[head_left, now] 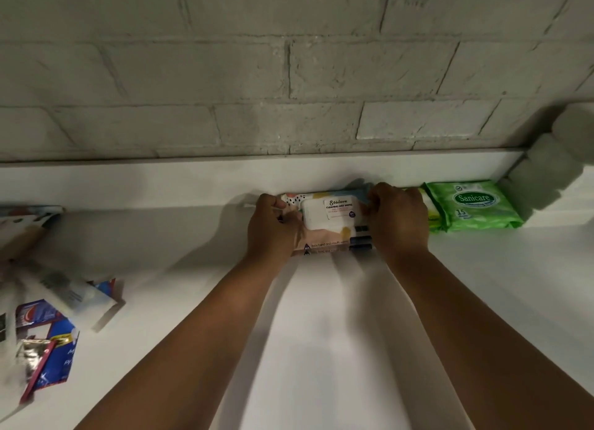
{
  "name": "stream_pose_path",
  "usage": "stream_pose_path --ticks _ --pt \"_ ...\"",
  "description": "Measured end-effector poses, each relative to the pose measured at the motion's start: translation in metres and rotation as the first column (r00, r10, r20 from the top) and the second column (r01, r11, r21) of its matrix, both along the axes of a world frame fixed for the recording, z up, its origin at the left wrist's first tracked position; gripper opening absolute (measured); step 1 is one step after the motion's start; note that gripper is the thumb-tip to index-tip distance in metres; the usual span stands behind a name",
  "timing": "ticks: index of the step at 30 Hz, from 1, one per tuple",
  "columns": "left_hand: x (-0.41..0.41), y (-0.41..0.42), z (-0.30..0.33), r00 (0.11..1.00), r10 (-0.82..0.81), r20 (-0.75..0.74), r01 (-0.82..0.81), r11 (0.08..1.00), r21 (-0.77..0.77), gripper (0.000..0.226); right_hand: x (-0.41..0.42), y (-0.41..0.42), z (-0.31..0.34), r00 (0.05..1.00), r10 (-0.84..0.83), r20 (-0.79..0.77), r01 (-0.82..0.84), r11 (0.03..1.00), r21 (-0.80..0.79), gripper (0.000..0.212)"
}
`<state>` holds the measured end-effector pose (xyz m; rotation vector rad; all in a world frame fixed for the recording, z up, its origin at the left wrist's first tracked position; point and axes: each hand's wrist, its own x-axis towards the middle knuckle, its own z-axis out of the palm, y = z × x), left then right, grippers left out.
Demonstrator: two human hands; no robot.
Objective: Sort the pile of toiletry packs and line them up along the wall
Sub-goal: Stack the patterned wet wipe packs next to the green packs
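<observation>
Gripping two stacked wet wipes packs (331, 224) by their ends, left hand (273, 227) and right hand (397, 219) curled round them, at the far part of the white bench (321, 333) near the brick wall (289, 76).

Lying just right: one green Sanicare pack (475, 206), touching a yellowish pack (430, 211) half hidden behind the right hand; beyond, pale rolls (553, 169) in the corner. Heaped at far left: blurred pile of mixed packs (48, 317), count unclear. Bare bench between pile and forearms.
</observation>
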<state>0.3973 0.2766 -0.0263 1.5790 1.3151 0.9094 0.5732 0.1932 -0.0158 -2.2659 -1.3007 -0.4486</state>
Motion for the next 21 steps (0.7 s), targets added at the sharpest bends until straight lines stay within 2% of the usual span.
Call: stream_pose_path --ticks 2,3,5,7,10,12,18,21 --pt "0.0 0.0 0.002 1.0 -0.015 -0.019 0.015 1.0 0.004 0.013 0.0 0.0 -0.001 1.0 0.006 0.026 -0.006 1.0 0.001 0.011" --pt "-0.001 0.0 0.003 0.998 -0.011 -0.069 0.017 0.997 0.078 0.012 0.0 -0.001 -0.001 0.999 0.019 0.028 -0.02 1.0 0.019 0.013" --pt "-0.003 -0.001 0.004 0.981 0.008 -0.196 0.059 0.941 0.333 0.014 -0.002 -0.002 0.002 0.996 0.088 0.012 -0.089 0.994 0.07 0.014" --pt "-0.002 -0.009 0.008 0.965 -0.052 -0.256 0.167 0.877 0.451 0.022 -0.008 -0.004 0.006 0.974 0.22 -0.046 -0.215 0.971 0.103 0.016" --pt "0.004 -0.02 0.005 0.932 -0.172 -0.318 0.305 0.848 0.434 0.029 -0.021 -0.008 0.005 0.911 0.389 -0.137 -0.381 0.921 0.079 0.013" --pt "0.006 -0.021 -0.002 0.922 -0.204 -0.33 0.335 0.849 0.41 0.03 -0.024 -0.01 0.002 0.888 0.427 -0.172 -0.421 0.904 0.07 0.013" --pt "0.006 -0.017 -0.005 0.904 -0.227 -0.361 0.364 0.854 0.373 0.032 -0.025 -0.011 -0.01 0.908 0.327 -0.263 -0.333 0.943 0.02 0.022" --pt "0.004 -0.019 0.002 0.876 -0.245 -0.416 0.403 0.846 0.349 0.034 -0.029 -0.013 -0.004 0.901 0.333 -0.28 -0.347 0.938 -0.002 0.017"
